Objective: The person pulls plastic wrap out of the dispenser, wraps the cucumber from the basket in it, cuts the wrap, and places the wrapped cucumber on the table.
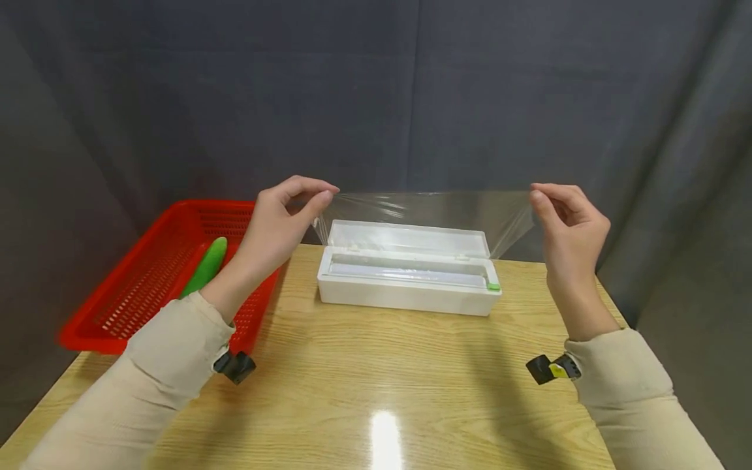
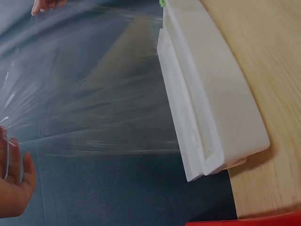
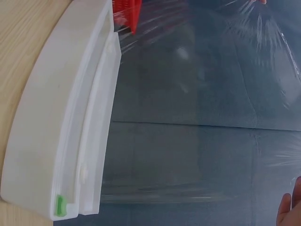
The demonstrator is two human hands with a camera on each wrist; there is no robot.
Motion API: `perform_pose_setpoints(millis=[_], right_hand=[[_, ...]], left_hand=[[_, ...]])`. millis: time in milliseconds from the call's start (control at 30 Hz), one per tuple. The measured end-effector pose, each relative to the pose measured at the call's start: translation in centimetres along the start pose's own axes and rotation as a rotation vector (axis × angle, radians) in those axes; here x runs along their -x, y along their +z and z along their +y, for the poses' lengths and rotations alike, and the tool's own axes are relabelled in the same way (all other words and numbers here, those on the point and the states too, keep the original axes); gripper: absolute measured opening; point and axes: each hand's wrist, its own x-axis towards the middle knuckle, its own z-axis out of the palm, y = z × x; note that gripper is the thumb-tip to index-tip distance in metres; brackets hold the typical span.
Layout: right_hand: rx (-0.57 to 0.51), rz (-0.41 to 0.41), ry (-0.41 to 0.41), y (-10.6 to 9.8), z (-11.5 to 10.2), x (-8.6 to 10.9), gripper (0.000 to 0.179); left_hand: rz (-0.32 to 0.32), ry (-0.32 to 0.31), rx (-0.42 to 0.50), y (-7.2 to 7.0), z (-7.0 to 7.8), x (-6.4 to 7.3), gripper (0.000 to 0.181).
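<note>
A sheet of clear plastic wrap (image 1: 435,203) stretches between the two hands, above and behind a white wrap dispenser box (image 1: 405,297). My left hand (image 1: 282,215) pinches the sheet's left corner between thumb and fingers. At the right corner, my right hand (image 1: 572,222) pinches it the same way. The dispenser's lid (image 1: 411,238) stands open at the back, and a green slider (image 1: 493,286) sits at its right end. In the left wrist view the film (image 2: 103,103) runs taut from the box, with faint creases. Beyond the box in the right wrist view, the film (image 3: 188,94) spreads out too.
To the left a red plastic basket (image 1: 88,336) holds a green cucumber (image 1: 207,264), partly hidden by the left forearm. Everything stands on a light wooden table (image 1: 352,365). A dark grey curtain (image 1: 376,98) hangs behind the table's far edge.
</note>
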Motion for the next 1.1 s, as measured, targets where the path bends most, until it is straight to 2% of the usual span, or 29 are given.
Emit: perform_pose_setpoints(millis=[267, 367, 633, 800, 1100], right_hand=[[0.085, -0.078, 0.017, -1.9, -1.0, 1.5, 0.013], [0.085, -0.107, 0.02, -2.5, -1.4, 2.3, 0.013], [0.309, -0.155, 0.024, -4.1, -2.5, 4.8, 0.012], [0.25, -0.231, 0.038, -5.0, -3.0, 6.5, 0.013], [0.255, -0.326, 0.09, -7.0, -3.6, 9.2, 0.018]], left_hand=[[-0.042, -0.024, -0.013, 0.1, 0.1, 1.7, 0.022], [-0.063, -0.034, -0.007, 0.0, 0.3, 2.2, 0.022], [-0.133, -0.032, 0.023, 0.0, 0.1, 4.3, 0.022], [-0.157, -0.032, 0.035, -0.1, -0.2, 5.8, 0.017], [-0.176, -0.045, 0.066, 0.4, -1.1, 8.5, 0.012]])
